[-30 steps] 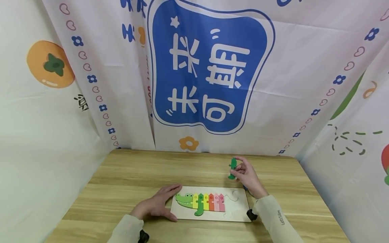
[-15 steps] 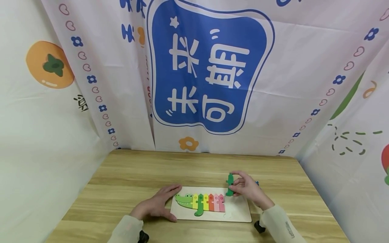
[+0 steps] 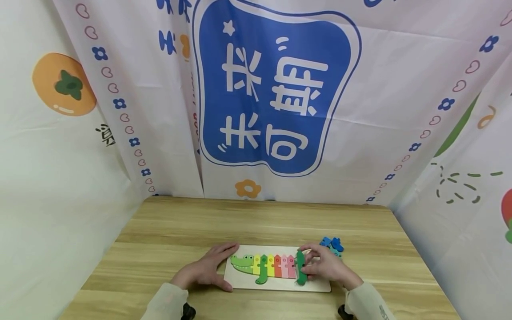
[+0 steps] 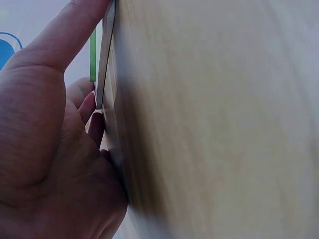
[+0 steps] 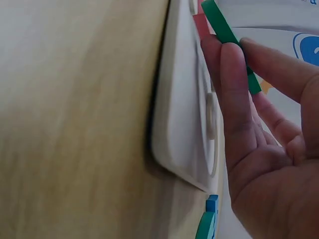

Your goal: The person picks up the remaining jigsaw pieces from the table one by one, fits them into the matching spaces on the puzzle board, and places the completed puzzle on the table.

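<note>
Head: your right hand (image 3: 327, 266) pinches the dark green piece (image 3: 301, 272) over the board (image 3: 242, 282), beside the pink pieces (image 3: 285, 269); your left hand (image 3: 205, 267), thumb and fingers spread, touches the board's left end. Left wrist: thumb apart from fingers. Right wrist: dark green piece tilted.

Looks like smooth, streaked wood across the desk (image 3: 192, 222), pale matt wood on the board (image 3: 276, 285). Appears smooth and painted on the green piece (image 3: 301, 272) and the blue pieces (image 3: 337, 244) nearer the right edge. Resembles creased cloth on the backdrop (image 3: 392, 84) beyond the far edge.
</note>
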`<state>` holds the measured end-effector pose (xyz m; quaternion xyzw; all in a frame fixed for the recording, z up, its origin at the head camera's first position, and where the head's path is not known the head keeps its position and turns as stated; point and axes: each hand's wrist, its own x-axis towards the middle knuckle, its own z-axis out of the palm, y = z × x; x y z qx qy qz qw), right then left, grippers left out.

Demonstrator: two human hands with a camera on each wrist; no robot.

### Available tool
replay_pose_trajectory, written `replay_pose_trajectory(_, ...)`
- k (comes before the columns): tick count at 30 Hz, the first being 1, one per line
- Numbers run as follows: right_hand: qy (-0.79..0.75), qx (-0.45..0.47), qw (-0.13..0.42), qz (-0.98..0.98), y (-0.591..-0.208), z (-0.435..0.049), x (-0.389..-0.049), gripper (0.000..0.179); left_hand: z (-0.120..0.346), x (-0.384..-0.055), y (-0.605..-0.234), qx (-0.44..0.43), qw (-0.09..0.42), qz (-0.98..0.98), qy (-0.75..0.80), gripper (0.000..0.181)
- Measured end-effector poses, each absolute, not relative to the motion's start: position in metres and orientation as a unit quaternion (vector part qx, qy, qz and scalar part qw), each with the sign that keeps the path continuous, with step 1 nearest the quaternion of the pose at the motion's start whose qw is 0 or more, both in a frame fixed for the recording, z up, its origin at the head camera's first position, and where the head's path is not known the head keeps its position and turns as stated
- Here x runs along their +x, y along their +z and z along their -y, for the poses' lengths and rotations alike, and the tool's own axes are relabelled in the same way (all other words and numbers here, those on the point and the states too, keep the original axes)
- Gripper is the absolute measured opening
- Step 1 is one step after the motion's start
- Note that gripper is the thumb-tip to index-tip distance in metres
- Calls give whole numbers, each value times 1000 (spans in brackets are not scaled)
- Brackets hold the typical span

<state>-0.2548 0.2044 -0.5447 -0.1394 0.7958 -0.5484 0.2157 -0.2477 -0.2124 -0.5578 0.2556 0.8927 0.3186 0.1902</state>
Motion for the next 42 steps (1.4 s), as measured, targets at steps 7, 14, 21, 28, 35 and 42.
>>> replay_pose_trajectory(7, -547, -157, 214, -794, -546, -203, -252, 56, 213, -247, -557, 253, 192, -892, 321, 116)
replay_pose_trajectory(14, -536, -168, 213, -799, -549, -201, -253, 55, 212, -246, -556, 257, 189, -891, 322, 115)
replay_pose_trajectory(21, -519, -160, 200, -815, -552, -198, -255, 54, 212, -246, -556, 255, 189, -892, 321, 116)
replay_pose_trajectory(28, -472, -168, 182, -846, -551, -194, -255, 56, 213, -247, -557, 255, 188, -892, 324, 116)
replay_pose_trajectory(35, -459, -155, 192, -853, -552, -193, -256, 59, 214, -246, -559, 258, 185, -890, 327, 117)
replay_pose_trajectory(42, -449, -162, 194, -857, -550, -193, -256, 57, 214, -247, -558, 257, 187, -891, 325, 117)
